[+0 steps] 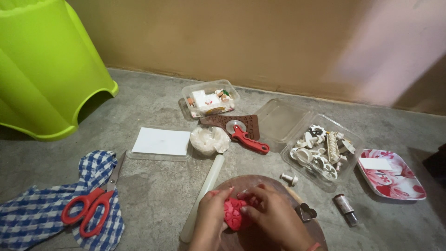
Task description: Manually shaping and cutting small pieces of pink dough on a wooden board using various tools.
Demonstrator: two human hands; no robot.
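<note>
1. Pressing together at the bottom centre of the frame, our left hand (211, 211) and right hand (272, 214) both close around a red clay piece (233, 213) with small heart shapes pressed into it; the fingers are curled on it from both sides, neither hand open.
2. We see the clay directly between the hands, above a round brown board (274, 183) that lies on the concrete floor (158, 195); neither hand is nearer, as both touch it.
3. We find a white rolling pin (204, 195) just left of the left hand, its long axis running from lower left up towards the frame centre.
4. We note a heart-shaped metal cutter (306, 212) at the board's right edge, near the right hand, and a small white plunger cutter (289, 178) at its upper edge.
5. Further off we see red-handled scissors (90, 207) on a blue checked cloth (28, 214) at lower left, a red wheel cutter (244, 135) above centre, a clear tray of white cutters (325, 148) to the right, and a floral plate (395, 179) at far right.
</note>
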